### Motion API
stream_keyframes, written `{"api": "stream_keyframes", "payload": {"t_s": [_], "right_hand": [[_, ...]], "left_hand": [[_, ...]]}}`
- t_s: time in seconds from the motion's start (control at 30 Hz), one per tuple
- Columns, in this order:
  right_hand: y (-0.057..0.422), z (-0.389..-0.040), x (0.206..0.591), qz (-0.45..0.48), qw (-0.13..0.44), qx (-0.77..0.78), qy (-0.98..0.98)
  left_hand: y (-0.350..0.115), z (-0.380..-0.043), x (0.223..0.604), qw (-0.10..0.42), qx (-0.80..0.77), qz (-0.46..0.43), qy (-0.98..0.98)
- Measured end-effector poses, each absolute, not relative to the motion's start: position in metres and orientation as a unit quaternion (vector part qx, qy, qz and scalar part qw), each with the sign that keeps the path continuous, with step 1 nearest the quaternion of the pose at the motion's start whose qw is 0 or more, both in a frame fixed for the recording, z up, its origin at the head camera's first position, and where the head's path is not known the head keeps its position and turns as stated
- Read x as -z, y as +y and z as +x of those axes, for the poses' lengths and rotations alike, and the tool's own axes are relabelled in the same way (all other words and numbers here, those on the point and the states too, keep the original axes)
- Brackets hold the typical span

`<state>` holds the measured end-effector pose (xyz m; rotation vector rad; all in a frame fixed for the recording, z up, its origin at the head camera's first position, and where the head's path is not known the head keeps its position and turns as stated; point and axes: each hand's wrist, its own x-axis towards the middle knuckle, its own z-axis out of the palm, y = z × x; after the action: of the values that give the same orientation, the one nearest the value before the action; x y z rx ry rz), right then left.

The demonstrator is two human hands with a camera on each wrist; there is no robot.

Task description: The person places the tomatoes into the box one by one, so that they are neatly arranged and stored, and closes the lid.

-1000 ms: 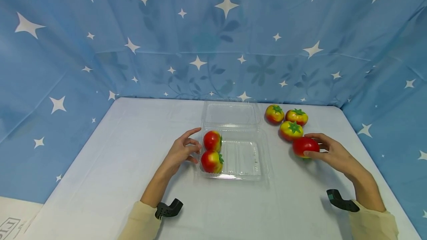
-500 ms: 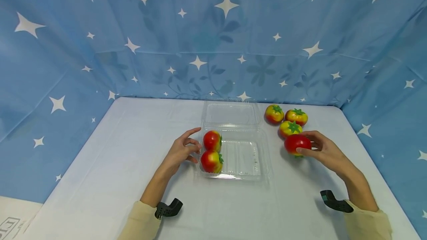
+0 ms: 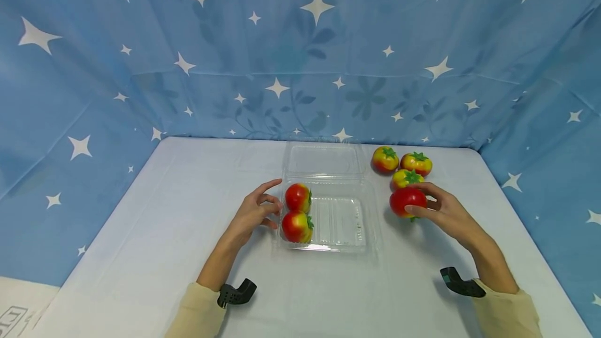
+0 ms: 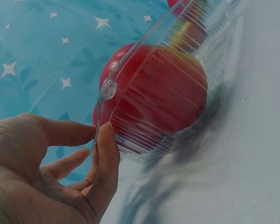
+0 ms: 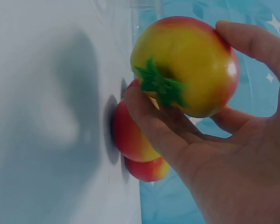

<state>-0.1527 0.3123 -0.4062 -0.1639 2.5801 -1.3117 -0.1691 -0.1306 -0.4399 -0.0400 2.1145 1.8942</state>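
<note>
My right hand (image 3: 446, 212) holds a red-and-yellow toy tomato (image 3: 407, 202) above the table, its thumb and fingers round the sides. The green leafy top (image 5: 161, 85) faces downward. My left hand (image 3: 255, 213) pinches the left rim of a clear plastic clamshell box (image 3: 338, 223) between thumb and fingers, as the left wrist view shows. Two toy tomatoes lie on their sides along the box's left wall, a rear tomato (image 3: 298, 197) and a front tomato (image 3: 297, 227). The box's lid (image 3: 325, 160) lies folded back behind it.
Three more toy tomatoes sit right of the lid: a left one (image 3: 385, 160), a right one (image 3: 416, 164) and a nearer one (image 3: 406, 179) partly hidden by the held tomato. A white cloth (image 3: 197, 197) covers the table. A blue star-patterned curtain (image 3: 291, 56) stands behind it.
My right hand has moved left with the tomato, toward the box. The left hand has stayed at the box's rim.
</note>
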Motion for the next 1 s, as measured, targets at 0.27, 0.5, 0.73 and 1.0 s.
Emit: {"api": "stream_keyframes", "payload": {"t_s": [0.27,0.5,0.73,1.0], "right_hand": [[0.302,-0.154,0.401,-0.063,0.106,0.443,0.888],[0.288,-0.155,0.400,-0.069,0.052,0.483,0.871],[0.278,-0.154,0.399,-0.081,0.034,0.497,0.864],[0.266,-0.155,0.399,-0.096,0.030,0.496,0.863]], "left_hand": [[-0.130,-0.169,0.441,0.154,-0.659,-0.012,0.736],[-0.131,-0.169,0.441,0.154,-0.660,-0.010,0.735],[-0.131,-0.169,0.440,0.154,-0.661,-0.011,0.734],[-0.130,-0.170,0.441,0.153,-0.660,-0.009,0.735]]}}
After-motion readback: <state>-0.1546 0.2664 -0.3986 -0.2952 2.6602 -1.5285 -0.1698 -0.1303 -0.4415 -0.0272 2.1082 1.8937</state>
